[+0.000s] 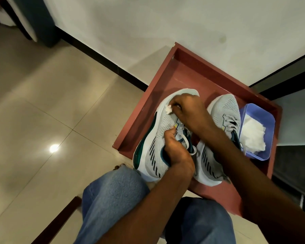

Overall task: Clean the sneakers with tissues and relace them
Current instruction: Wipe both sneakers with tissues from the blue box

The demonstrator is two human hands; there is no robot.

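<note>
Grey mesh sneakers [157, 138] with teal soles are lying side by side on a dark red tray [158, 81], toes pointing away. Right hand [188, 110] is pinching a crumpled white tissue [169, 109] against one toe; left hand [174, 147] is gripping its collar.

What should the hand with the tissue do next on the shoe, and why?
Probably keep rubbing the tissue along the toe of the left sneaker. The right hand presses the wad there, near the white sole edge, while the left hand grips the shoe by its opening to steady it. The other sneaker waits beside it, and spare tissues sit in the blue tub.
</note>
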